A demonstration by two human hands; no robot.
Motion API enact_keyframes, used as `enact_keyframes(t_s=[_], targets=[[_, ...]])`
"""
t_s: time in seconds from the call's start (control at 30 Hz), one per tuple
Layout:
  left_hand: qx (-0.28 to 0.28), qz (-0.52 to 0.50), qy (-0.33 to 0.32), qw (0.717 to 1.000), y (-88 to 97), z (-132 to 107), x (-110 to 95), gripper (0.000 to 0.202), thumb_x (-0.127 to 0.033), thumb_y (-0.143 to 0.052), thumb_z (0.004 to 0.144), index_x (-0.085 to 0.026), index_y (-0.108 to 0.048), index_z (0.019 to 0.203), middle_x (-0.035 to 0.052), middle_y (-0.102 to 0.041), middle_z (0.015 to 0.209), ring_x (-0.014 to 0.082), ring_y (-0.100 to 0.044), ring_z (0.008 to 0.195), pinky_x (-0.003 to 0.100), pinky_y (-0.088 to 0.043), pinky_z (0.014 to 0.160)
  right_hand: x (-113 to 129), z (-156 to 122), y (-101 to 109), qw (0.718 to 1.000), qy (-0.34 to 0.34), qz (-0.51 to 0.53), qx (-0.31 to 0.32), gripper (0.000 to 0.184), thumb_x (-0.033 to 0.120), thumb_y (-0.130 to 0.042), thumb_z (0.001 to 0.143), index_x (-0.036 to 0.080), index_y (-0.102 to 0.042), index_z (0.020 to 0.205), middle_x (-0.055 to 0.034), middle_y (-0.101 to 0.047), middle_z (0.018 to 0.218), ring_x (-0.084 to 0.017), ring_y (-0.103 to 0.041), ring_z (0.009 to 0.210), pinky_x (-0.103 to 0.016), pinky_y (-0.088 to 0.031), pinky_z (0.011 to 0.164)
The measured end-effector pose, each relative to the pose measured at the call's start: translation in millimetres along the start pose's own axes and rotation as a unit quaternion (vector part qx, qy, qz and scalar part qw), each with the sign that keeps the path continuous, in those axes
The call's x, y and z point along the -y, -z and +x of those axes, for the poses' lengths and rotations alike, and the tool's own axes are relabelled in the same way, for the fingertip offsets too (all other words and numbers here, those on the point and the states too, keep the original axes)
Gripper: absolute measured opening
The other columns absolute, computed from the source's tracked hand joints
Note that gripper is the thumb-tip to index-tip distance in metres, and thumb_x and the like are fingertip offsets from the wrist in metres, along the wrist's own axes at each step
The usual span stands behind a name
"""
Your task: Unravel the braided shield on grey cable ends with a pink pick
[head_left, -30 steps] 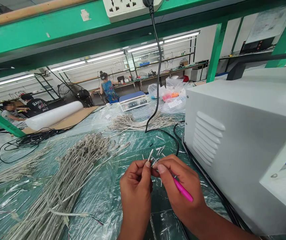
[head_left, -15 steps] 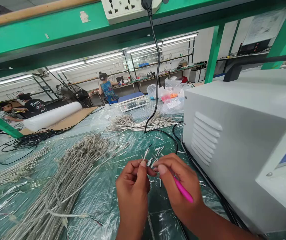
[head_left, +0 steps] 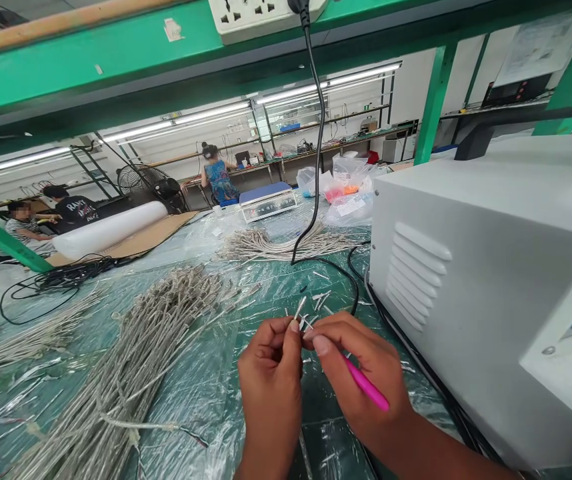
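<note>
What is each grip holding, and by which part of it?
Left grip: a cable, near its upper end. Right grip: a pink tool, by its front part.

1. Cable [head_left: 301, 307]: thin, with a pale, silvery end pointing up and leaning right, pinched in the left fingers [head_left: 291, 343].
2. Pink tool [head_left: 367, 385]: pen-like handle slanting down rightward, gripped by the right fingers [head_left: 325, 348]; its working end is unclear.
</note>
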State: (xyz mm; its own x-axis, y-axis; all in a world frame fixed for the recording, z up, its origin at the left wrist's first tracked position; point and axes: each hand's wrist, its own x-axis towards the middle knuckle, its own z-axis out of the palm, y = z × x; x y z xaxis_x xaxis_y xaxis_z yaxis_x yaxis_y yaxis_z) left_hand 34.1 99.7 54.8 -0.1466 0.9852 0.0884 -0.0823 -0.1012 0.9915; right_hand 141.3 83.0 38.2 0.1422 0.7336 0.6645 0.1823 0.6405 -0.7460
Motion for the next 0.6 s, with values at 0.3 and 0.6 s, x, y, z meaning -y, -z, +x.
enact_keyframes(t_s=[0.3, 0.6], targets=[[-0.005, 0.04, -0.025, 0.999, -0.8, 0.2, 0.5, 0.014, -0.03, -0.068, 0.081, -0.017, -0.067, 0.075, -0.0076, -0.044, 0.049, 0.0069, -0.032, 0.044, 0.02, -0.04, 0.052, -0.5, 0.0, 0.2, 1.0, -0.027, 0.003, -0.001, 0.015, 0.012, -0.052, 0.092, 0.019, -0.065, 0.088, -0.0035, -0.064, 0.087, -0.015, -0.062, 0.081, -0.027, -0.051, 0.076], [-0.027, 0.085, -0.062, 0.994, -2.6, -2.6, 2.0, 0.016, -0.032, -0.068, 0.081, -0.017, -0.067, 0.077, -0.0023, -0.059, 0.057, 0.0136, -0.055, 0.057, 0.022, -0.043, 0.056, -1.3, -1.5, -2.1, 0.999, -0.035, -0.002, -0.007, 0.015, 0.013, -0.052, 0.092, 0.019, -0.064, 0.088, -0.0041, -0.063, 0.086, -0.016, -0.062, 0.08, -0.028, -0.052, 0.075]])
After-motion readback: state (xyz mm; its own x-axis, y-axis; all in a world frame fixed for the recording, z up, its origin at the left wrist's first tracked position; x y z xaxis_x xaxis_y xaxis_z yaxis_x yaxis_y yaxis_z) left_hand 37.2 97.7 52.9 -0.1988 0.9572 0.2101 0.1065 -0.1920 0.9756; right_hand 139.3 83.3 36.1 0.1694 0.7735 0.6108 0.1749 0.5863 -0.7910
